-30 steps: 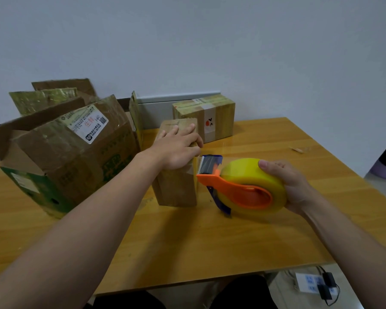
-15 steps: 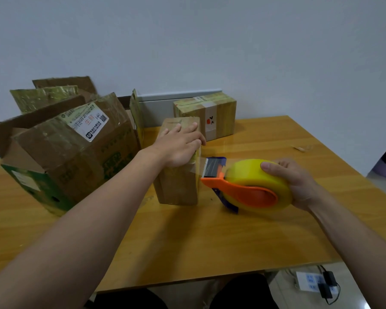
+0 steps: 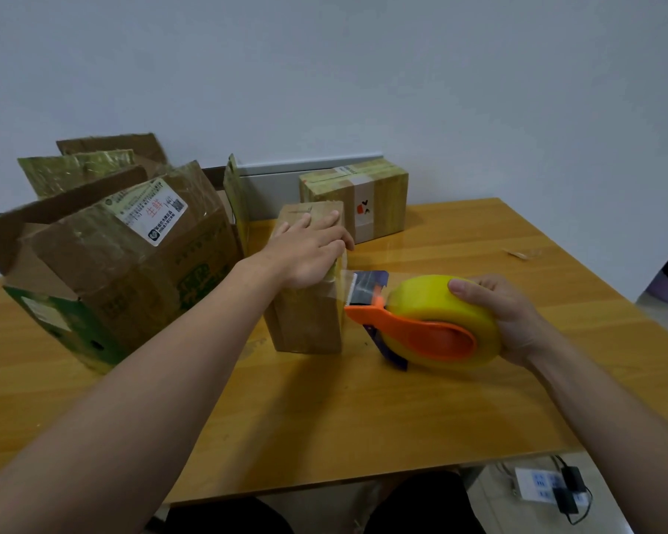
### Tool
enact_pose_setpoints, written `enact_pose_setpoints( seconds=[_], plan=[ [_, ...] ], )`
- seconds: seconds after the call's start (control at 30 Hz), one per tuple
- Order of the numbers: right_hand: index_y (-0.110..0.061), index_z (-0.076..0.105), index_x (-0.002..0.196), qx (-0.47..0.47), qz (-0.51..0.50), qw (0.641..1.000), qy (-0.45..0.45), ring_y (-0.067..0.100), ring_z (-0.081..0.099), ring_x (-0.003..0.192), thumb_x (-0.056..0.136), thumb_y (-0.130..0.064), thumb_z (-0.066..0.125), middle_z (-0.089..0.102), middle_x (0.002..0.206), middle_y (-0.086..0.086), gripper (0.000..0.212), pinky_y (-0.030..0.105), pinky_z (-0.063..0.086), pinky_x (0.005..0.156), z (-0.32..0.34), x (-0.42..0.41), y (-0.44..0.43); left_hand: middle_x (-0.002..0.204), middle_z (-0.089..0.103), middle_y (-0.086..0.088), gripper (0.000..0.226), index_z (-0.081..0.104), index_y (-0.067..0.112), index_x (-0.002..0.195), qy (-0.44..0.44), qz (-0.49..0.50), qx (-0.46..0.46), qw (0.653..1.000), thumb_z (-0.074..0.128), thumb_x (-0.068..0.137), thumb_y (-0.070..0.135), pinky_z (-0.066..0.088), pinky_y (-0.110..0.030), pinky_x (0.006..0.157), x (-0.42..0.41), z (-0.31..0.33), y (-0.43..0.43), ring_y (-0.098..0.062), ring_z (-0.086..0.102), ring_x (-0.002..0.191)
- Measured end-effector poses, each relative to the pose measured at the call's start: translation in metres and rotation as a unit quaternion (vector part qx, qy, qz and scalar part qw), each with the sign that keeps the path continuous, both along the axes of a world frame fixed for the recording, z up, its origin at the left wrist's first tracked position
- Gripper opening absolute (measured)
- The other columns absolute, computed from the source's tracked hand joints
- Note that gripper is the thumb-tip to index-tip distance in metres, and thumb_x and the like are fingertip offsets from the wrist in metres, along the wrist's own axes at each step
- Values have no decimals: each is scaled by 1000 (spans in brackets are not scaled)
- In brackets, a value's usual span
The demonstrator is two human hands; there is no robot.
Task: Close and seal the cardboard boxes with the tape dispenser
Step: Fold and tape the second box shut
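A: Where is the tape dispenser (image 3: 421,329)?
B: It is in the person's right hand (image 3: 510,321), low over the surface (image 3: 324,425). One cannot tell if it touches. The fingers (image 3: 464,290) curl round the back of the yellow roll and grip it.
A: Which way does it point?
B: It lies long from side to side. The cutter end points away from those fingers, at the small box (image 3: 309,321). The round end sits in the palm.
A: What does it look like?
B: It has a fat yellow roll, an orange frame with a pointy nose, and a dark blue bit at the front. A strip of clear tape (image 3: 347,285) runs from the front to the top edge of the small box.
A: And the left hand (image 3: 309,252)?
B: It lies flat on top of the small box and presses down, with the fingers mostly straight. It grips nothing. The box is plain brown and stands tall.
A: What is hard to see?
B: The tape is see-through, so its edges are faint. The left hand hides most of the box top, so one cannot tell how the flaps lie. The right palm is hidden behind the roll.
A: Anything else?
B: Beside the left wrist stands a big open box (image 3: 112,271) with a white label. Past the left fingertips sits a taped box (image 3: 378,198).
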State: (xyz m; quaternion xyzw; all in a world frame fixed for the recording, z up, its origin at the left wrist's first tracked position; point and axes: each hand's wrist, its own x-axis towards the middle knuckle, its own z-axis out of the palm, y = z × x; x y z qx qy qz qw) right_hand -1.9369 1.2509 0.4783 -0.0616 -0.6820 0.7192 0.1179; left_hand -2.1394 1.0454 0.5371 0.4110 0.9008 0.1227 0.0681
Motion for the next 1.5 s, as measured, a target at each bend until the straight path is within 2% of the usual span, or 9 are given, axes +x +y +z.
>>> enact_pose_setpoints(
  seconds=[0.2, 0.7, 0.87, 0.97, 1.07, 1.13, 1.2, 1.3, 1.5],
  plan=[
    [-7, 70, 59, -31, 9, 999, 10, 18, 59, 43, 40, -68, 92, 64, 54, 10, 67, 22, 48, 44, 2, -1, -5, 173, 6, 9, 44, 52, 46, 139, 7, 3, 0, 1000, 18, 112, 40, -5, -55, 125, 0, 0, 1, -28, -2, 159],
    [-9, 82, 80, -136, 45, 988, 59, 19, 71, 59, 47, -62, 95, 74, 70, 10, 64, 27, 57, 55, 1, 0, -35, 172, 13, 9, 57, 51, 56, 129, 28, -24, 3, 999, 6, 95, 59, 5, -60, 125, -19, -12, 0, -23, 3, 160],
    [-5, 80, 80, -207, 20, 976, 65, 19, 68, 53, 44, -54, 99, 71, 64, 12, 64, 28, 57, 51, -5, 6, -39, 173, 9, 8, 42, 52, 46, 135, 36, -14, -19, 999, 17, 111, 45, 1, -59, 125, -5, -8, 8, -31, 3, 159],
    [-8, 81, 78, -241, 38, 968, 65, 18, 69, 51, 42, -46, 101, 72, 63, 9, 56, 28, 57, 49, -3, 10, -52, 173, 11, 7, 29, 42, 59, 118, 25, -13, -14, 1000, 17, 103, 61, 7, -65, 123, -13, -12, 9, -30, 3, 159],
    [-8, 81, 76, -339, 51, 931, 124, 23, 71, 55, 64, -40, 90, 72, 63, 10, 35, 31, 60, 55, -5, 8, -51, 174, 5, 6, 37, 43, 50, 135, 37, -23, -39, 998, 24, 105, 61, 5, -64, 125, -12, -12, 8, -32, 0, 159],
    [-3, 75, 71, -420, 44, 877, 229, 30, 69, 60, 98, -46, 55, 69, 62, 14, 55, 36, 59, 71, 9, 3, -22, 174, 2, 7, 41, 45, 44, 142, 43, -12, -37, 998, 21, 110, 49, 1, -58, 127, -7, -9, 6, -33, -2, 159],
    [-8, 70, 66, -377, -1, 892, 250, 23, 64, 55, 106, -50, 37, 64, 57, 7, 67, 35, 53, 76, 47, 1, 12, 174, 2, 6, 44, 47, 43, 142, 36, -5, -33, 999, 17, 111, 46, 1, -58, 127, -2, -6, 5, -34, -2, 159],
    [-20, 64, 66, -196, -87, 959, 187, 15, 50, 44, 89, -50, 66, 54, 50, -3, 37, 30, 43, 61, 95, 8, 39, 174, 2, 5, 44, 47, 43, 142, 36, -12, -52, 998, 16, 111, 46, 2, -59, 126, 0, -4, 10, -34, -2, 159],
    [-22, 71, 68, -143, -150, 976, 70, 13, 52, 44, 93, -35, 69, 62, 56, -5, 28, 25, 40, 44, 80, -1, 0, 173, 10, 7, 44, 50, 42, 143, 75, -4, -58, 995, 23, 109, 54, 8, -59, 126, 9, 0, 15, -34, 6, 159]
  ],
)
